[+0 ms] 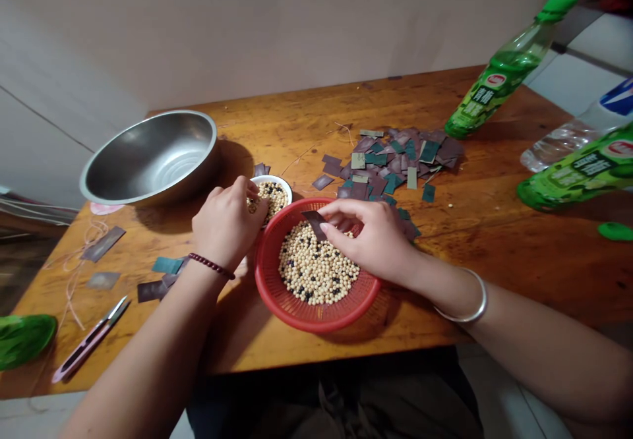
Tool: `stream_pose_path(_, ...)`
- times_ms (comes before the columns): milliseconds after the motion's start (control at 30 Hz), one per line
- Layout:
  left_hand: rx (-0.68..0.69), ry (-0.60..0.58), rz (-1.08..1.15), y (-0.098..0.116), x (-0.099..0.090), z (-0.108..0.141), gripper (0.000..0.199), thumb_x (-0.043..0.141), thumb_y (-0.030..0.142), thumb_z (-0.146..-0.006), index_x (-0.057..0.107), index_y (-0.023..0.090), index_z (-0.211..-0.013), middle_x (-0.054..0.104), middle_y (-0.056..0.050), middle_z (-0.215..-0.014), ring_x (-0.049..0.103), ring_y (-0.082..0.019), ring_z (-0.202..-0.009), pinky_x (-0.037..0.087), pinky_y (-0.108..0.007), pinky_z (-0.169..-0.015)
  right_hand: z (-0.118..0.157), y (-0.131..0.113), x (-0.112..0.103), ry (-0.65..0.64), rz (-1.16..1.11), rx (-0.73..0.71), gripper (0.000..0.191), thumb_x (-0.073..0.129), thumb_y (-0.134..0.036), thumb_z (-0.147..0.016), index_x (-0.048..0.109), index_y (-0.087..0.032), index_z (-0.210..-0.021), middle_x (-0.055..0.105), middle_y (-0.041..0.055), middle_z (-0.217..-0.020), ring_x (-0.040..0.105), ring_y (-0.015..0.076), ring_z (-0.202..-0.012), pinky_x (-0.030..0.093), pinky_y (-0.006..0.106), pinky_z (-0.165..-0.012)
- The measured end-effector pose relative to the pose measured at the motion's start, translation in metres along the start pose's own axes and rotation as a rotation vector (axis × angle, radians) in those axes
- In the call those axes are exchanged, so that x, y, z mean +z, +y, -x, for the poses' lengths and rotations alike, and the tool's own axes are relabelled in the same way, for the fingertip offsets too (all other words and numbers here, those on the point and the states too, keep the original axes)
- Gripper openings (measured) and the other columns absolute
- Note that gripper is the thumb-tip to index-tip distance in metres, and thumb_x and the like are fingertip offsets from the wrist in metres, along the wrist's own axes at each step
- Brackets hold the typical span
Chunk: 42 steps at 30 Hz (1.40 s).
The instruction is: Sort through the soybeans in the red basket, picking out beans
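My right hand (370,231) pinches a small dark brown rectangular piece (315,225), leather-like, between thumb and fingers. It is above a red plastic colander (316,321) holding many pale round beans mixed with black ones (319,271). My left hand (227,211) is over the near-left side of a small white bowl (289,192), which holds more pale and black beans (274,200). Its fingers are curled, with the tips down at the beans; whatever lies between them is hidden.
A large steel basin (148,159) stands at the back left. Behind the colander lies a heap of brown and green pieces (390,162). Green bottles (499,83) and a clear bottle (564,139) are at right. A pink-handled cutter (91,340), loose pieces (103,244) and thread lie left.
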State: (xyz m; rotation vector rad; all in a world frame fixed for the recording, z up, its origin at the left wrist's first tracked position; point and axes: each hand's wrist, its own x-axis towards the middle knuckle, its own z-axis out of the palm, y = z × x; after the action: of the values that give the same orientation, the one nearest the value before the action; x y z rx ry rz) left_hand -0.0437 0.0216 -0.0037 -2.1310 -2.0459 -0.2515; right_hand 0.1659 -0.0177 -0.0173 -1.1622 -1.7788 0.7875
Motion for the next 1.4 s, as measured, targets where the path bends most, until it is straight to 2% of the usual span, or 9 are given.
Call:
stream_pose_path(167,-0.04,-0.084,0.022,-0.002,-0.001,-0.002,0.03,0.047,0.048,-0.079,0.055,0.025,-0.097,0.065,-0.004,-0.092,0.059,-0.022,-0.081,0.042,-0.03,-0.061,0.0,0.0,0.0,0.001,0.0,0.005,0.015,0.058,-0.019,-0.076,0.068,-0.017,-0.087,0.068,0.0014,-0.071,0.06,0.0103,-0.058,0.045,0.021,-0.055)
stream_pose_path(333,-0.062,-0.102,0.05,-0.001,-0.002,-0.002,0.028,0.047,0.046,-0.08,0.056,0.027,-0.098,0.066,-0.004,-0.094,0.06,-0.023,-0.082,0.043,-0.032,-0.063,0.0,0.0,0.0,-0.001,-0.003,0.013,0.015,0.058,-0.02,-0.075,0.068,-0.017,-0.087,0.069,0.002,-0.071,0.06,0.0107,-0.058,0.045,0.021,-0.055)
stream_pose_path(833,-0.008,0.014,0.071,-0.002,0.002,-0.001,0.017,0.052,0.038,-0.078,0.057,0.026,-0.09,0.066,-0.003,-0.088,0.059,-0.021,-0.076,0.04,-0.028,-0.058,0.0,-0.002,0.0,-0.011,-0.026,0.023,0.016,0.057,-0.02,-0.076,0.068,-0.017,-0.087,0.069,0.0016,-0.071,0.06,0.0105,-0.058,0.047,0.021,-0.055)
stream_pose_path(1067,-0.031,0.037,0.095,0.0,-0.001,0.0,0.015,0.05,0.033,-0.08,0.058,0.028,-0.092,0.066,-0.001,-0.087,0.058,-0.018,-0.075,0.038,-0.026,-0.058,0.0,-0.002,0.0,-0.006,-0.021,0.014,0.016,0.057,-0.019,-0.076,0.068,-0.017,-0.088,0.069,0.0018,-0.072,0.061,0.0106,-0.058,0.047,0.021,-0.055)
stream_pose_path(1400,-0.008,0.078,-0.024,0.002,-0.008,0.003,0.023,0.042,0.041,-0.086,0.061,0.029,-0.09,0.061,-0.004,-0.078,0.054,-0.017,-0.067,0.026,-0.025,-0.05,-0.003,-0.001,0.002,0.015,-0.055,0.026,0.015,0.059,-0.021,-0.075,0.067,-0.017,-0.087,0.069,0.0008,-0.07,0.061,0.0096,-0.057,0.048,0.02,-0.055)
